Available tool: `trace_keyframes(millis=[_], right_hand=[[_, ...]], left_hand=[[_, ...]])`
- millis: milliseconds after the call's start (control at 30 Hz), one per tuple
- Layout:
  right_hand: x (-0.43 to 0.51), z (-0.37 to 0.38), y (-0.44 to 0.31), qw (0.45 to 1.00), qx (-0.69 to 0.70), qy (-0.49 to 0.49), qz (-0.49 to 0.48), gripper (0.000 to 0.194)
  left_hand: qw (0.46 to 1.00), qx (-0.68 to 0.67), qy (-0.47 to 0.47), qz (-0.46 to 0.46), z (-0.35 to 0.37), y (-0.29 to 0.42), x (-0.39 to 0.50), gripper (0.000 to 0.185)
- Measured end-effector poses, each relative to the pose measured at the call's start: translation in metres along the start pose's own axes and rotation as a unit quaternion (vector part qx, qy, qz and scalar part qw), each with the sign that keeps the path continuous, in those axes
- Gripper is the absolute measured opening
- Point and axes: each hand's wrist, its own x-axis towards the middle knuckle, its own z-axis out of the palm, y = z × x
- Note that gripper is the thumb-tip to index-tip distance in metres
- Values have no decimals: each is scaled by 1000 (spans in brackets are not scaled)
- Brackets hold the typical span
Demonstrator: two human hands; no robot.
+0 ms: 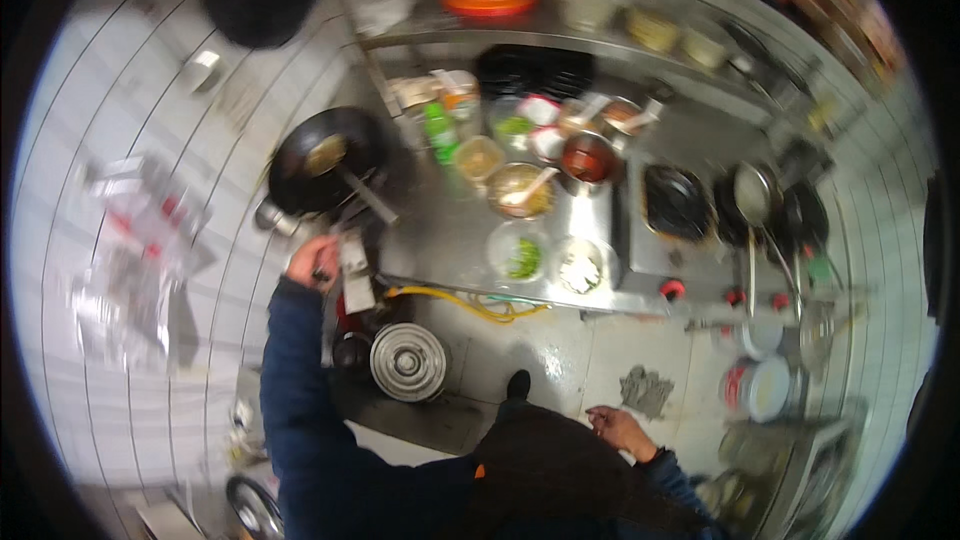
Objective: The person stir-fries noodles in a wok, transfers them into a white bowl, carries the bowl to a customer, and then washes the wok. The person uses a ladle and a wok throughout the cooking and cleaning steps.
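My left hand (313, 261) is stretched out at the left, just below a black wok (326, 161). Its fingers are curled by a small dark thing, and blur hides whether they grip it. A pale narrow box-like piece (356, 270) lies right beside these fingers. In the wok rests a metal ladle (326, 154), its handle leaning out over the rim towards the steel counter. My right hand (621, 431) hangs low near my body above the tiled floor, fingers loosely bent, with nothing visible in it.
The steel counter (442, 247) bears a green bottle (441, 133), bowls of chopped greens (523, 259) and a pot of red sauce (589, 159). Pans stand on the stove (679, 202) at right. A yellow hose (472, 305) hangs along the counter's front; a ringed metal lid (407, 361) sits below.
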Motion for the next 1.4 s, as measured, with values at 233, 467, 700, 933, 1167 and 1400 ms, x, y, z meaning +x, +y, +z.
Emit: trace_keyframes(millis=[233, 467, 700, 933, 1167, 1400], right_hand=[[-15, -16, 41, 987, -31, 80, -137, 34], [-70, -19, 139, 961, 1, 216, -173, 26], [-220, -8, 275, 938, 130, 318, -47, 29], [-327, -21, 391, 880, 213, 424, 22, 31], [-383, -115, 502, 771, 243, 581, 100, 32], [-474, -227, 626, 633, 398, 639, 181, 32]], left_hand=[[982, 120, 130, 69, 47, -40, -78, 13], [933, 134, -89, -321, 100, -53, -35, 47], [890, 210, -227, -334, 362, -254, -30, 35], [868, 285, -257, -315, 605, -497, -67, 34], [743, 331, -373, -446, 755, -691, -4, 8], [634, 434, -438, -467, 899, -860, 29, 14]])
